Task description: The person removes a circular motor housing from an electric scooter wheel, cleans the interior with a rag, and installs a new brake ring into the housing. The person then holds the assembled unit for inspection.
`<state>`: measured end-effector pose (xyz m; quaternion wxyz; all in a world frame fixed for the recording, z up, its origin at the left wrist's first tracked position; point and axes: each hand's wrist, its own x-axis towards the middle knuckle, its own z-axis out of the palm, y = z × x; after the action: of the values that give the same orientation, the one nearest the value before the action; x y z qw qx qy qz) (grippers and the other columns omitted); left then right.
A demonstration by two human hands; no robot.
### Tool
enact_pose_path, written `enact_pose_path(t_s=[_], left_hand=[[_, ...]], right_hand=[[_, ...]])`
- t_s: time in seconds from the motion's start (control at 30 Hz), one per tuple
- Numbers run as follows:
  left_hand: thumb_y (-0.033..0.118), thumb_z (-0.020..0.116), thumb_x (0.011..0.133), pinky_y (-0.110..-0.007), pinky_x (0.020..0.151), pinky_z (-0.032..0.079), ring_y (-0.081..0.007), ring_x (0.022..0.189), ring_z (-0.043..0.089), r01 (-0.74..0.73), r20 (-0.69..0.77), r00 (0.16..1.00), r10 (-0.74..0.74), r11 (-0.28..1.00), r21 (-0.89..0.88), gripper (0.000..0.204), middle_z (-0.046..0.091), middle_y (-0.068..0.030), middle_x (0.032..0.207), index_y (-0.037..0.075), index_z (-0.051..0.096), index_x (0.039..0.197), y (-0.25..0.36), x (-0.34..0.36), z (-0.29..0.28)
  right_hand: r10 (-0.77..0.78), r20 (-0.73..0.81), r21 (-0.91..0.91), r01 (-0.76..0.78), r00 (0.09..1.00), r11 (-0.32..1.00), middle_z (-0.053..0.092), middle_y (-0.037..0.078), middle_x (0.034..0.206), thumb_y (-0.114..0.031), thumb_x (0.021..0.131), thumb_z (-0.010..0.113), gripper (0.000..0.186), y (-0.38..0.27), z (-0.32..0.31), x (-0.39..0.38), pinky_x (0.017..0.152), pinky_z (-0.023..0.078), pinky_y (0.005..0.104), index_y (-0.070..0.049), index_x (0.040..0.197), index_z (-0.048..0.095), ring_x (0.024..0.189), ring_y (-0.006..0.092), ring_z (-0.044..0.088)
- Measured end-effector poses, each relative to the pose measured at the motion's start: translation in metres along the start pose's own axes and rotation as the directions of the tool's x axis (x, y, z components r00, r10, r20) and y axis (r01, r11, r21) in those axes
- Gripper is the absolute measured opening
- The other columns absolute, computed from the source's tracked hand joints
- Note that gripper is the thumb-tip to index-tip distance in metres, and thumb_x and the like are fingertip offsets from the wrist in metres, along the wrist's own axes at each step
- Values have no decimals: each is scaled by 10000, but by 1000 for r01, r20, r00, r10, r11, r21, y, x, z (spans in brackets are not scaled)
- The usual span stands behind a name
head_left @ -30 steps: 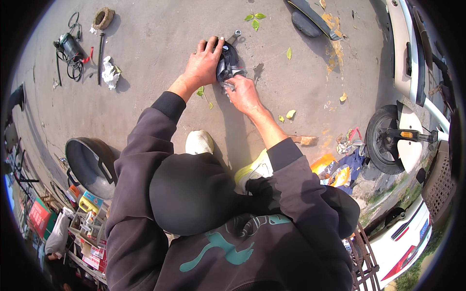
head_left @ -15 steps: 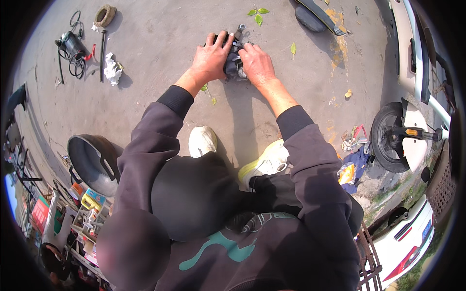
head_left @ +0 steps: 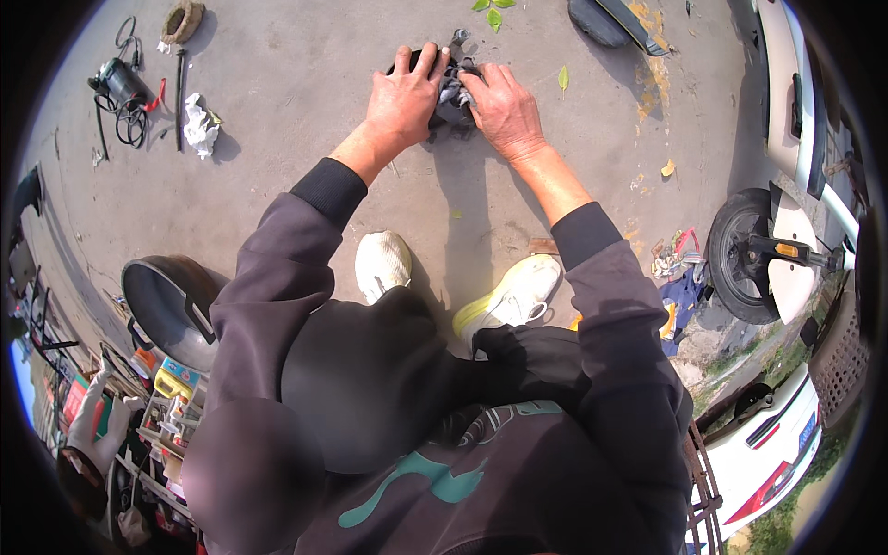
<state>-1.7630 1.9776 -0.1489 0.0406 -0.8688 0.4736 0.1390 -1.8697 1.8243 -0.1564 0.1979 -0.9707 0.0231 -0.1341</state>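
My left hand (head_left: 402, 97) rests with curved fingers over a dark object (head_left: 442, 125) on the concrete, gripping it from the left and top. A short metal piece with a ringed end (head_left: 460, 37) sticks out from its top. My right hand (head_left: 507, 111) is at the right side, thumb and fingers bent onto crumpled dark-grey and pale material (head_left: 455, 92) on the object, which looks like cloth or plastic. Much of both the object and the material is hidden under my fingers.
Left: a pump-like tool with cable (head_left: 125, 92), rod (head_left: 179, 102), ring (head_left: 185, 23), white paper (head_left: 202, 125), black tub (head_left: 148, 305) and cluttered crates (head_left: 166, 435). Right: a black padded piece (head_left: 592, 28), scooter front wheel (head_left: 731, 259) and white bodywork (head_left: 777, 74). My shoes (head_left: 384, 264) are below.
Both hands and the dark object have moved up and slightly right in the view. My right hand has shifted from the object's lower end to higher on its right side.
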Motion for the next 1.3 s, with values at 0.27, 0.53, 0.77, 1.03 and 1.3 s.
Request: enact_pose_path(t_s=[0.27, 0.53, 0.77, 1.03, 1.3], left_hand=[[211, 892, 640, -478, 831, 583, -353, 1381, 430, 14, 7, 1000, -15, 999, 38, 1093, 389, -53, 1541, 121, 374, 1598, 4, -2, -1], [259, 948, 589, -493, 853, 584, -361, 1374, 431, 14, 30, 999, -14, 1000, 22, 1188, 384, -59, 1537, 116, 350, 1605, 3, 2, -11], [251, 947, 564, -497, 844, 593, -368, 1373, 433, 4, -4, 1000, -3, 1000, 2, 1206, 385, -72, 1543, 110, 351, 1603, 4, 3, -6], [186, 904, 609, -488, 839, 576, -356, 1346, 433, 1, -60, 998, -1, 1000, -10, 1111, 395, -64, 1516, 113, 386, 1590, 2, 0, 1], [220, 919, 598, -507, 843, 601, -375, 1364, 438, -6, 2, 1000, 6, 1000, -15, 1131, 393, -91, 1543, 109, 384, 1588, 8, -9, -1]], right_hand=[[220, 137, -23, -219, 966, 975, 608, 90, 951, -58, 718, 798, 295, -17, 33, -48, 769, 580, 440, -99, 977, 662, 971, 303, 650], [464, 54, 43, -466, 884, 884, 642, 111, 919, -104, 768, 791, 272, -5, 35, -38, 807, 585, 446, -90, 1036, 749, 949, 331, 694], [663, -57, 300, -621, 746, 724, 694, 128, 1016, -24, 748, 770, 301, -41, 50, -22, 818, 573, 445, -62, 1033, 683, 946, 365, 701], [552, -86, 219, -525, 830, 823, 681, 97, 980, -45, 739, 752, 255, -20, 51, -2, 789, 568, 454, -82, 987, 702, 926, 343, 691], [461, 18, 95, -461, 887, 882, 647, 77, 949, -47, 773, 727, 213, -36, 45, -40, 751, 591, 442, -115, 975, 731, 932, 288, 685]])
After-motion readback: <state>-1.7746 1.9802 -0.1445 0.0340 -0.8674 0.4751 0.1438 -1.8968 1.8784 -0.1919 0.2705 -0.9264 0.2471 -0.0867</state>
